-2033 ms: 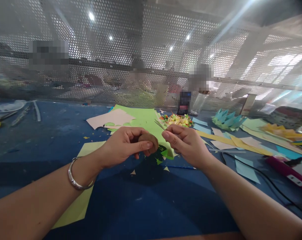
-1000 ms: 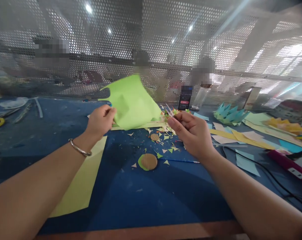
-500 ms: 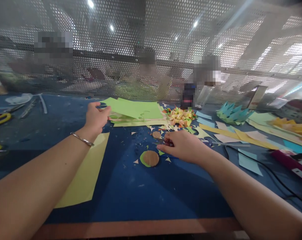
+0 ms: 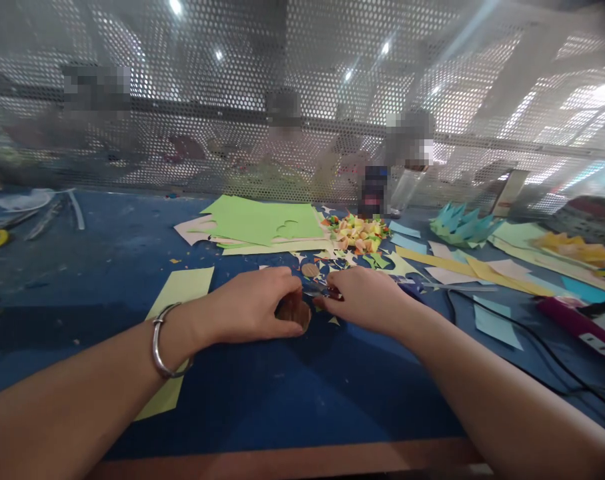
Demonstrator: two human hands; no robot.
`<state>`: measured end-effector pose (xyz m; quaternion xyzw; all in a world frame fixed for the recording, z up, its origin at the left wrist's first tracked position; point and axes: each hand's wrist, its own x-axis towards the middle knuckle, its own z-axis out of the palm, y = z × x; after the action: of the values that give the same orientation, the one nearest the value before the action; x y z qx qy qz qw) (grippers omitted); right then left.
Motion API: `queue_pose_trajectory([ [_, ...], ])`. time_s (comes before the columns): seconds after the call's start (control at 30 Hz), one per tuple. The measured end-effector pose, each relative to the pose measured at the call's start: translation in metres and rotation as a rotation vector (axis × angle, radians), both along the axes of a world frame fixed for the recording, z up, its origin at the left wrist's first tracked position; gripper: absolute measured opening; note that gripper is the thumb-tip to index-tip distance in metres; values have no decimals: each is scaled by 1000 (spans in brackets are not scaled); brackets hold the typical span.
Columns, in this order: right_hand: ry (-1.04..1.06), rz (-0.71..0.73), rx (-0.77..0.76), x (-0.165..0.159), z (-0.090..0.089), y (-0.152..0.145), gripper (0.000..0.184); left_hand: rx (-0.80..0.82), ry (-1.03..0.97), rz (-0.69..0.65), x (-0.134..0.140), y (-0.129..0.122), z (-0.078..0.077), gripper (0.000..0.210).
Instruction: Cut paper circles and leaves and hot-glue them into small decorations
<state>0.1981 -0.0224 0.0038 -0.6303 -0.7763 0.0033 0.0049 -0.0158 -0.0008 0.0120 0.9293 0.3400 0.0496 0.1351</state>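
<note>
My left hand (image 4: 262, 305), with a silver bangle at its wrist, is curled round a round cardboard disc (image 4: 306, 319), thumb on the near side and fingers on the far side. Whether the disc is off the table I cannot tell. Close by on the right, my right hand (image 4: 365, 297) is closed on what looks like scissors (image 4: 313, 291); only a thin metallic part shows past its fingers. A smaller cardboard disc (image 4: 310, 270) lies just behind, among paper scraps. Beneath my left forearm is a pale yellow sheet (image 4: 187, 283).
Green sheets (image 4: 262, 220) are stacked at the back, beside a heap of small paper flowers (image 4: 359, 232). Paper strips (image 4: 427, 261) and a teal folded paper piece (image 4: 462, 227) lie right. A black cable (image 4: 522, 333) runs near a magenta tool (image 4: 572, 323). Behind stands a perforated screen (image 4: 207, 127).
My left hand has left the green sheets and come right and nearer, onto the cardboard disc. The lifted green sheet now lies flatter. My right hand has hardly moved.
</note>
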Motion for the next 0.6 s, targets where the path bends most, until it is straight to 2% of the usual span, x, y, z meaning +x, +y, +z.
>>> queue_pose_trajectory([
  [0.1,-1,6,-11,-1,0,-1,34,6,-8,58,-9,9,1,13],
  [0.2,-3,19,-24,-2,0,-2,34,27,-32,123,-21,28,-1,11],
  [0.27,-5,25,-25,-2,1,-3,35,30,-49,171,-30,45,-4,16],
  [0.37,-9,25,-34,-3,2,-4,36,205,-54,373,-44,73,-12,30],
  [0.43,-20,29,-38,-3,2,-4,36,267,-29,445,-50,87,-16,38],
  [0.6,-49,51,-27,-3,3,-7,37,344,5,447,-41,107,-18,43],
])
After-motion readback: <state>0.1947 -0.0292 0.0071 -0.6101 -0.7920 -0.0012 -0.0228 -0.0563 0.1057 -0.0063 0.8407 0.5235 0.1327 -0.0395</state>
